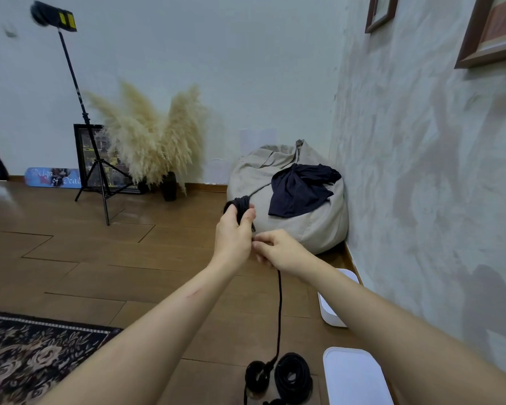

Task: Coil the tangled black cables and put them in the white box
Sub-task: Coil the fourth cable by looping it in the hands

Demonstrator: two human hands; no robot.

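Black cable bundle (241,204) is sitting in the left hand (234,232), whose fingers are curling tightly round it, raised in the air beyond the white box (330,314). Just beside it, the right hand (278,249) is pinching a single strand (279,311) of the same cable. That strand is hanging straight down to two finished coils (292,375) lying on the wooden floor (100,273), left of the white box. A white lid (354,378) is lying nearer than the box. Beyond the box, a beige beanbag (304,226) is carrying a dark cloth (301,188).
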